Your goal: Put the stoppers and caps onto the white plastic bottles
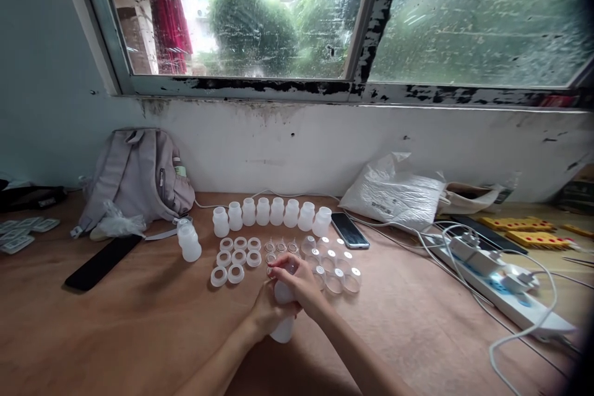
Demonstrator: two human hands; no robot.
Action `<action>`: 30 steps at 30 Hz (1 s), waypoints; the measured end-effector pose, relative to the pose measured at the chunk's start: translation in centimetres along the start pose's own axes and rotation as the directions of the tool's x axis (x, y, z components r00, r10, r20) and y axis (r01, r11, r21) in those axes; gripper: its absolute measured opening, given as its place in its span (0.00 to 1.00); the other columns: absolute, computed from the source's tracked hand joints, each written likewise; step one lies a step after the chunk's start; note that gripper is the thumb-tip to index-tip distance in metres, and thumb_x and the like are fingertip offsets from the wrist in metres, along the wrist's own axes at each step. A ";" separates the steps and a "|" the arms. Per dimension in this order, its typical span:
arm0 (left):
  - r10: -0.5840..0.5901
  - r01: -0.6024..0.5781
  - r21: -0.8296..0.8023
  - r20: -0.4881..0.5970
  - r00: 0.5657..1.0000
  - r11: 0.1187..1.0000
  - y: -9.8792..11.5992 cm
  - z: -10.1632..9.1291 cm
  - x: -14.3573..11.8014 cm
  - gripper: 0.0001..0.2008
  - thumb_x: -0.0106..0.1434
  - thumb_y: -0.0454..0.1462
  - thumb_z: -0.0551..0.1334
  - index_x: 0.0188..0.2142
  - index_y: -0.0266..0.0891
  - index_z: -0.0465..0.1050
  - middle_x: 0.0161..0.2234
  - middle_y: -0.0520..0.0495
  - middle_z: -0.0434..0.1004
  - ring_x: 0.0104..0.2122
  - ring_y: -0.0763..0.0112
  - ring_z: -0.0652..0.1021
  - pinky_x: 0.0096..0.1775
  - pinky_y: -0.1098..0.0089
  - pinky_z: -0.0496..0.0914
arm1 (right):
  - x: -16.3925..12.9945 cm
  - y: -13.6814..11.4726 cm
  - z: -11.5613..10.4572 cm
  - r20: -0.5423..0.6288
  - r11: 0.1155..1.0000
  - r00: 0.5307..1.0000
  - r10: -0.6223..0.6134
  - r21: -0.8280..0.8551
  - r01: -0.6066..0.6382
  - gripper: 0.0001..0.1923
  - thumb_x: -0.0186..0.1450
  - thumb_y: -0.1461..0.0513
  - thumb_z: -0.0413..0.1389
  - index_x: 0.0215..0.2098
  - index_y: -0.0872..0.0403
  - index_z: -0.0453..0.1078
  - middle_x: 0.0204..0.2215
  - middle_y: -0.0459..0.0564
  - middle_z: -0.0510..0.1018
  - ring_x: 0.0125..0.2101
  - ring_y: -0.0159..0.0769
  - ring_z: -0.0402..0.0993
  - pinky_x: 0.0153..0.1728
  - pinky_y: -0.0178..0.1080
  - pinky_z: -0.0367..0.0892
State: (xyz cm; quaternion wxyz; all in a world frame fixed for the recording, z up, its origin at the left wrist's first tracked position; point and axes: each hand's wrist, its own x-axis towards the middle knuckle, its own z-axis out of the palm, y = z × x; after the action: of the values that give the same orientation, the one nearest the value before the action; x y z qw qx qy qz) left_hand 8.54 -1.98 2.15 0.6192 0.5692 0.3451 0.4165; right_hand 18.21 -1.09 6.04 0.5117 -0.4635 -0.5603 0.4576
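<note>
A frosted white plastic bottle (282, 329) stands upright on the table near me. My left hand (269, 308) is wrapped round its middle. Over the top of the bottle my right hand (294, 278) is closed, thumb and fingers gripping the upper end; the fingers partly hide what sits there. Just beyond my hands lie small clear teat-like pieces (281, 247) in short rows. To their left are several white screw rings (239, 257). Clear domed caps (333, 283) are grouped to the right. Behind these, more open-topped bottles (277, 211) form a curved row.
Another white bottle pair (189, 242) stands left, near a black flat case (103, 263) and a grey backpack (139, 176). A phone (350, 231) and a silvery plastic bag (394, 192) are back right. A power strip (505, 291) with loose cables runs along the right.
</note>
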 end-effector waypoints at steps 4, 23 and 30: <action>-0.020 0.020 -0.005 0.041 0.999 1.000 0.4 -0.4 -0.2 0.05 0.43 0.30 0.61 0.23 0.34 0.68 0.19 0.50 0.69 0.18 0.71 0.70 0.21 0.71 0.63 | -0.3 -0.2 -0.3 0.053 1.000 0.998 -0.030 0.006 0.030 0.03 0.53 0.63 0.57 0.27 0.53 0.70 0.24 0.46 0.75 0.29 0.35 0.71 0.32 0.36 0.64; 0.012 0.558 -0.563 0.710 0.704 0.610 -1.4 -2.7 -0.6 0.16 0.45 0.41 0.57 0.32 0.33 0.65 0.18 0.52 0.67 0.15 0.74 0.70 0.17 0.73 0.66 | -0.8 -0.8 -1.3 0.414 0.935 0.910 -0.023 0.331 -0.127 0.28 0.48 0.52 0.61 0.46 0.50 0.63 0.41 0.52 0.72 0.42 0.41 0.67 0.40 0.41 0.62; 0.126 0.538 -0.634 0.703 0.700 0.555 -0.7 -3.1 -0.7 0.16 0.47 0.40 0.56 0.35 0.32 0.65 0.21 0.50 0.69 0.17 0.74 0.70 0.18 0.74 0.67 | -0.3 0.8 -2.0 0.220 0.929 0.974 0.044 0.349 -0.121 0.15 0.55 0.56 0.57 0.39 0.49 0.65 0.36 0.48 0.70 0.38 0.36 0.67 0.38 0.38 0.62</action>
State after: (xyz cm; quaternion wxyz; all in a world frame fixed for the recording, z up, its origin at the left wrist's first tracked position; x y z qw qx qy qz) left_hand 5.59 -1.31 1.03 0.9348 0.2838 -0.0654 0.2032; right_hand 20.27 -1.17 5.29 0.5065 -0.3345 -0.4973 0.6199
